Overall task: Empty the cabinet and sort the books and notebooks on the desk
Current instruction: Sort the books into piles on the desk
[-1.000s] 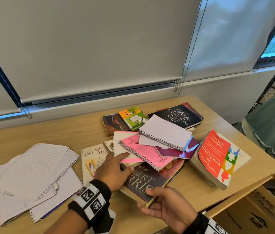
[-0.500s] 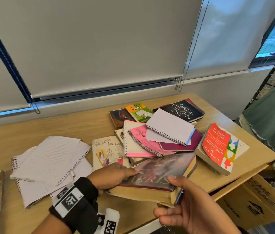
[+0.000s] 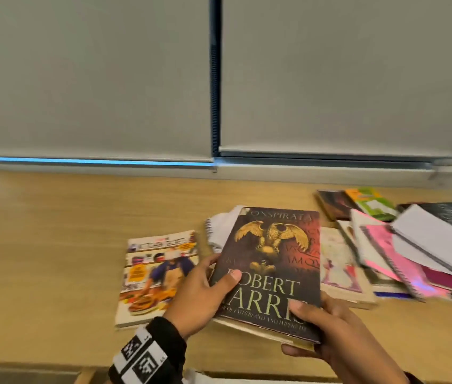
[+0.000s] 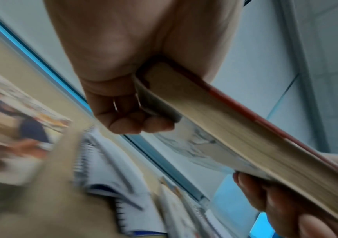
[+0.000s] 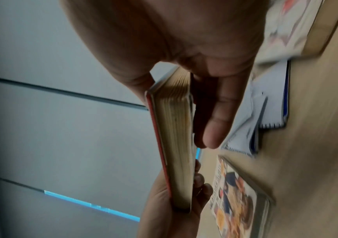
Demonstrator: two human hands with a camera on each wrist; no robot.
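A thick dark book with a gold eagle on its cover (image 3: 271, 261) hangs above the desk, held by both hands. My left hand (image 3: 205, 289) grips its left edge, thumb on the cover, fingers curled under (image 4: 135, 119). My right hand (image 3: 330, 331) grips its near right corner, thumb on top and fingers beneath (image 5: 214, 122). The yellowed page block (image 4: 235, 128) (image 5: 176, 145) shows in both wrist views. A cookbook with a chef on its cover (image 3: 158, 275) lies flat on the desk, left of the held book. White spiral notebooks (image 3: 219, 231) lie partly hidden behind it.
A loose pile of books and notebooks (image 3: 402, 245) covers the right part of the wooden desk (image 3: 53, 245), with a pink spiral notebook (image 3: 391, 253) on top. Grey window blinds (image 3: 94, 79) stand behind the desk. The desk's front edge (image 3: 25, 364) runs along the bottom.
Both hands have pulled the dark book out of the pile, lifted it and carried it left, cover now facing up. The view has swung left, bringing the cookbook into sight.
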